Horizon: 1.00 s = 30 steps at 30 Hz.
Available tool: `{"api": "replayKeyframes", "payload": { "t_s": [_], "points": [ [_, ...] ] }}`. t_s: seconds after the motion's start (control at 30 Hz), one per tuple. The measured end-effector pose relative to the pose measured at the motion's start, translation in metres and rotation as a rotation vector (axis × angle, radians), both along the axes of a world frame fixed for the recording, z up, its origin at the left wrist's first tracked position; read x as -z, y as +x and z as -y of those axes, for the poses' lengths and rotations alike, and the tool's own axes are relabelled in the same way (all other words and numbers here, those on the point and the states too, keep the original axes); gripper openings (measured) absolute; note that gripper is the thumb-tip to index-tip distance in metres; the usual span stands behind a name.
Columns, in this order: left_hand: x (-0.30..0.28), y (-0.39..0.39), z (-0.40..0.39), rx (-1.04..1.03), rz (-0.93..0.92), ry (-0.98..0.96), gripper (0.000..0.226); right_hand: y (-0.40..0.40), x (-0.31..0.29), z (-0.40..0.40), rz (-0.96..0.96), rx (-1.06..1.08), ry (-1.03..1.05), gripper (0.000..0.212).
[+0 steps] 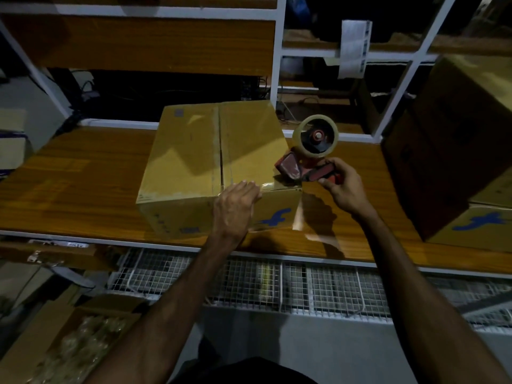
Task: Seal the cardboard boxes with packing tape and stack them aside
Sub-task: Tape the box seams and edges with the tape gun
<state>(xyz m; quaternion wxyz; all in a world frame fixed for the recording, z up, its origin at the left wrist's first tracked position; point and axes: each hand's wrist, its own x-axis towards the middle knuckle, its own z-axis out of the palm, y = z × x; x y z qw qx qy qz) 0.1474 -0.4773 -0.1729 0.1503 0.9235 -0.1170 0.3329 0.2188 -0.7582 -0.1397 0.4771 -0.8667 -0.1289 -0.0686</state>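
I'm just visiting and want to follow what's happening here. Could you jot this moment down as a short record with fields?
Setting: wooden workbench with white-framed shelves behind
Main item: closed cardboard box on the bench, blue logo on its near side
Left hand: presses flat on the box's near top edge, on a strip of clear tape
Right hand: grips the red tape dispenser at the box's right near corner
Tape roll: clear, mounted on the dispenser
Nearby: more cardboard boxes stacked at the right
Stage: taping under way, box not yet stacked

I see a yellow-brown cardboard box (216, 151) with a blue logo, a red tape dispenser (310, 167) carrying clear tape, and an orange wood-grain worktop (83, 184).
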Motion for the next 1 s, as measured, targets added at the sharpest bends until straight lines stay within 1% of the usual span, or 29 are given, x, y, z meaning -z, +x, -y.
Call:
{"api": "replayKeyframes", "payload": {
  "t_s": [0.13,0.23,0.3,0.4,0.47,0.5,0.57,0.6,0.73,0.83,1.0],
  "points": [
    [0.003,0.003,-0.001,0.01,-0.011,-0.026,0.022,0.003,0.003,0.064,-0.022,0.151,-0.062,0.041],
    [0.007,0.006,-0.005,0.028,-0.015,-0.01,0.022,-0.005,0.015,0.102,-0.038,0.147,-0.042,0.039],
    [0.009,0.007,-0.006,0.031,-0.021,-0.009,0.024,-0.008,0.027,0.108,-0.031,0.14,-0.04,0.039],
    [0.007,0.006,0.0,-0.019,-0.049,0.012,0.025,-0.009,0.047,0.106,-0.007,0.124,-0.038,0.04],
    [0.003,0.004,0.01,-0.062,-0.098,0.022,0.034,-0.012,0.057,0.105,-0.005,0.13,-0.007,0.039],
    [0.0,0.002,0.018,-0.074,-0.147,0.029,0.042,-0.015,0.061,0.104,-0.007,0.139,0.002,0.039],
    [-0.008,-0.001,0.037,-0.06,-0.253,0.075,0.061,-0.02,0.067,0.1,-0.013,0.151,0.004,0.041],
    [-0.012,0.0,0.048,-0.041,-0.281,0.105,0.064,-0.023,0.071,0.097,-0.014,0.149,0.008,0.041],
    [-0.027,0.014,0.081,0.075,-0.305,0.149,0.047,-0.032,0.085,0.086,-0.016,0.12,0.044,0.036],
    [-0.029,0.023,0.082,0.114,-0.289,0.1,0.035,-0.041,0.089,0.079,0.006,0.127,0.064,0.036],
    [-0.022,0.026,0.07,0.13,-0.242,0.107,0.031,-0.045,0.088,0.085,0.079,0.176,0.025,0.031]
  ]
}}
